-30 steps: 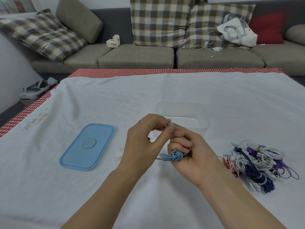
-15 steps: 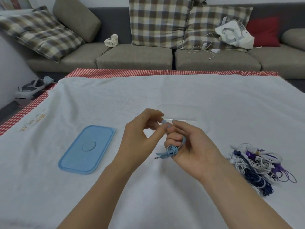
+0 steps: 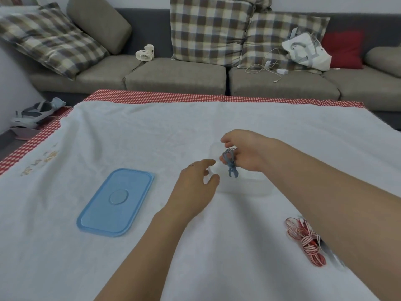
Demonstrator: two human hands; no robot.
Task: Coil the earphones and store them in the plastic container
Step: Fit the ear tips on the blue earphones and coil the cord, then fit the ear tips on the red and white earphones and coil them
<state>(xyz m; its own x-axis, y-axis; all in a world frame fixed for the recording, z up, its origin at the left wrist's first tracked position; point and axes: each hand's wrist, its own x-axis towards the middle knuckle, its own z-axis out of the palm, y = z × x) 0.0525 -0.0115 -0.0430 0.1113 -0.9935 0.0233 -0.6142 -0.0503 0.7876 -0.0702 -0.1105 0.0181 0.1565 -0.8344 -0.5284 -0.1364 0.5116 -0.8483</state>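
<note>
Since earlier, right hand [image 3: 245, 154] carries the coiled earphones [image 3: 230, 160] out over the clear container [image 3: 249, 187], grip pinching them, tails hanging straight down; left hand [image 3: 196, 183] has let go, fingers loose, nearby.

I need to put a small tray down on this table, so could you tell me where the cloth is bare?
Bare cloth lies between the blue lid and the checked far edge, and along the near edge between the forearms. It is crowded around the clear container, where the right hand holds the blue earphones beside the left hand, and by the red-and-white earphones.
</note>
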